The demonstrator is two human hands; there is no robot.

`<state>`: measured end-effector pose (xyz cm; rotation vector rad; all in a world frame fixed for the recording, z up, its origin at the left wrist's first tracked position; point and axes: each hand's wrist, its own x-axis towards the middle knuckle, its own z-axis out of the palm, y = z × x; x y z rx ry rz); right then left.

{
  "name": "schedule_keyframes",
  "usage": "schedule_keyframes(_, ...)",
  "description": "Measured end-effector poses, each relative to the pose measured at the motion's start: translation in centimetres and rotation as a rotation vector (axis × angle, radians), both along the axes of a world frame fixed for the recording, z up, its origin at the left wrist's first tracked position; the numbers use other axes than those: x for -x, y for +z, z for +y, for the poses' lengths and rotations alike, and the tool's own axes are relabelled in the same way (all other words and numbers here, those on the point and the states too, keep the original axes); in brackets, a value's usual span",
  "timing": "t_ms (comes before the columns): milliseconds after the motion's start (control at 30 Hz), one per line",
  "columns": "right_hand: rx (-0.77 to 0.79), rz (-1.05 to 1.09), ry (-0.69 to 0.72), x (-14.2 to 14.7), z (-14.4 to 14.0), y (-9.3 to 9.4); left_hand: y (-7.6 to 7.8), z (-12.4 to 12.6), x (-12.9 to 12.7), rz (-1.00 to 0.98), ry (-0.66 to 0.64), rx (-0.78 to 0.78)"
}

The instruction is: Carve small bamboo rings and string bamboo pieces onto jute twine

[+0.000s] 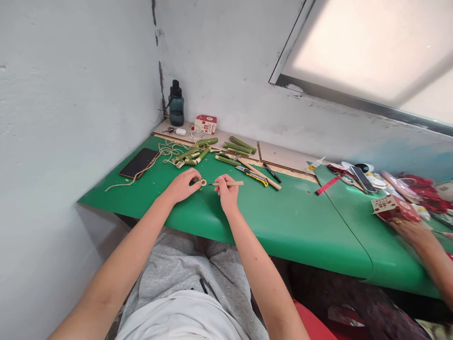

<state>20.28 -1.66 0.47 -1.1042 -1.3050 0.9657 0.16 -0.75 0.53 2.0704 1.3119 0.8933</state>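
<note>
My left hand (182,185) is closed round a short bamboo piece (203,182), and its hollow cut end faces right. In my right hand (228,194) is a slim tool with a pale wooden handle (236,183), held like a pen. Its thin dark tip points left, a little apart from the bamboo; the tip's exact shape is too small to tell. Just beyond my hands lie several cut green bamboo pieces (187,155). A yellow utility knife (253,175) lies beside a wooden-handled hammer (262,174) and a black pen (272,173).
A phone (139,163) and loose twine (170,149) lie left on the green table (283,222). Along the wall stand a water bottle (176,106) and a red-white box (205,124). At right, another person's hand (412,231) touches a patterned box (396,207).
</note>
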Motion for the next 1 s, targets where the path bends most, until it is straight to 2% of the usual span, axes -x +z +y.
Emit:
schedule_keyframes(200,-0.040,0.043,-0.023,-0.1,0.0,-0.1,-0.1,0.2,-0.1,0.001,0.019,0.027)
schedule_keyframes(533,-0.017,0.013,0.121,0.3,-0.2,0.5,0.0,0.1,0.0,0.024,0.041,0.024)
schedule_keyframes(767,0.007,-0.012,0.227,0.2,0.2,0.1,-0.1,0.1,0.0,0.042,0.052,0.015)
schedule_keyframes(1000,0.060,0.039,0.166,0.1,0.8,-0.1,0.0,0.0,0.0,0.058,0.027,0.002)
